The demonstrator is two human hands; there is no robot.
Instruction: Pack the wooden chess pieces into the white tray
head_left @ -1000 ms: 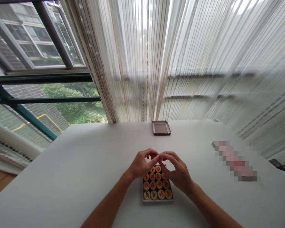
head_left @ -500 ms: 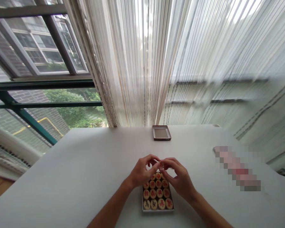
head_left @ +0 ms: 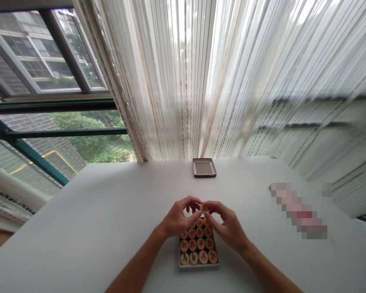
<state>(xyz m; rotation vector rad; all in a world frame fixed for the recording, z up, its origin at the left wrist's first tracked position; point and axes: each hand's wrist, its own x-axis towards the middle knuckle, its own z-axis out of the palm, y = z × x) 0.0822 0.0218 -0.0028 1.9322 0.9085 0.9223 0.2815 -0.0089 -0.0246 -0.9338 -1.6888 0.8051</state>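
A round xiangqi piece (head_left: 204,208) with a red character is pinched between the fingertips of both hands. My left hand (head_left: 183,215) grips it from the left, and my right hand (head_left: 225,221) from the right. Just beneath them lies a shallow box (head_left: 198,266) filled with rows of pale round pieces. Most show red characters; two black-lettered ones, such as this xiangqi piece (head_left: 184,258), sit in the nearest row at the left. My fingers partly cover the box's far row.
A shallow square lid (head_left: 204,168) with a dark rim lies near the far edge of the white table (head_left: 116,211). At the right is a blurred-out pinkish long item (head_left: 299,211). String curtains (head_left: 183,81) and a window stand behind.
The held piece has turned so that its red-lettered face shows more. Both hands keep their grip above the box. The whole view has shifted slightly.
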